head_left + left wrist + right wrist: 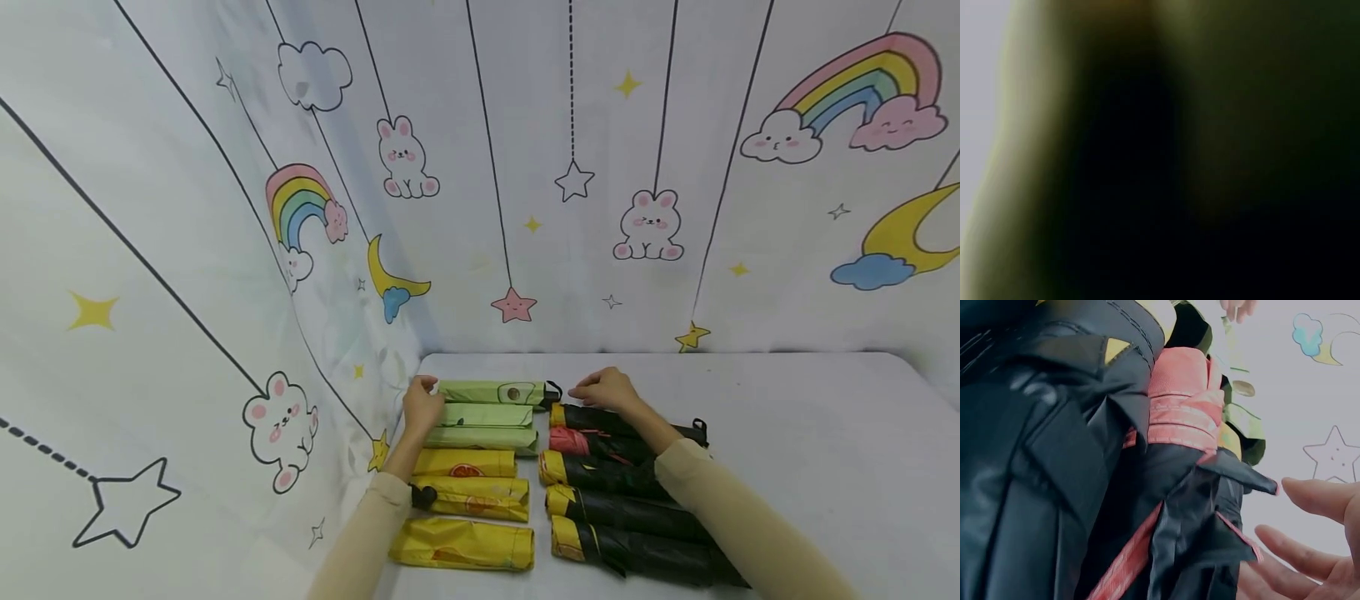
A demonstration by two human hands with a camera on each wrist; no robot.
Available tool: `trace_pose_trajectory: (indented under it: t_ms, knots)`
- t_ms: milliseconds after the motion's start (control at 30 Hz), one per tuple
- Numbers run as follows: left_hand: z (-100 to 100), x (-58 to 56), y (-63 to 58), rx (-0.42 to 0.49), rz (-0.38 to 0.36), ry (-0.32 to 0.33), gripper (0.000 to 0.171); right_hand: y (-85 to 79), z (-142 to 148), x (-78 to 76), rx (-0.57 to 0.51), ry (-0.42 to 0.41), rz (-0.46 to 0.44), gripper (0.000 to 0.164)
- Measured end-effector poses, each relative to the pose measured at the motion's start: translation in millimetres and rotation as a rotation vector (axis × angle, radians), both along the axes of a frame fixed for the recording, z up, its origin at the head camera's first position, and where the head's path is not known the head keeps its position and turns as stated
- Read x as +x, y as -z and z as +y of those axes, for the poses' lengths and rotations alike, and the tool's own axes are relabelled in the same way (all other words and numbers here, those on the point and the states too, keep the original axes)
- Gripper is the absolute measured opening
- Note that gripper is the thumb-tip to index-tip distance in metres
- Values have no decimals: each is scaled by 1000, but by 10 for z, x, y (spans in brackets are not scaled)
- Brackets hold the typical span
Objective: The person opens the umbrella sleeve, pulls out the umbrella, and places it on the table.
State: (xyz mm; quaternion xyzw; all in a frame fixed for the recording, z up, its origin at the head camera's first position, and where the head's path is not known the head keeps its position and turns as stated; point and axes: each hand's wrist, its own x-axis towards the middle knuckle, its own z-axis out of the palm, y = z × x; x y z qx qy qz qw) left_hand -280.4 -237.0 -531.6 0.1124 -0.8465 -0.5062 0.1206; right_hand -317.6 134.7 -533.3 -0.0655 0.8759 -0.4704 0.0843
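Note:
Folded umbrellas lie in two columns. My left hand (pixel 423 408) is beside the left end of the far green umbrella (pixel 487 392), which has an avocado print and a black end; whether it touches is unclear. In the right wrist view its fingertips (pixel 1239 307) hang loosely. My right hand (pixel 609 390) hovers beyond the black umbrellas, right of that green one's black end, fingers (pixel 1319 497) apart and holding nothing. Beneath the right arm lie a black umbrella with a red end (pixel 568 440) and a black one with a yellow end (pixel 585 418). The left wrist view is dark and blurred.
More green umbrellas (pixel 480 440) and yellow umbrellas (pixel 465 543) fill the left column. Black umbrellas with yellow ends (pixel 645 550) continue the right column. A white table (pixel 817 467) extends right, with a printed curtain (pixel 480 167) behind and at the left.

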Motion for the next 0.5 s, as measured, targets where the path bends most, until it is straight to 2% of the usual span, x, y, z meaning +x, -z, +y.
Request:
trace_pose_trajectory:
  t_ms: [233,500]
  knots:
    - [-39,-62,65,-1,-35,-21,33,51,-156,-25,11,-1,0,38]
    - [-33,-101,119,-21,-37,-5,32,107,-274,-24,125,-2,50,42]
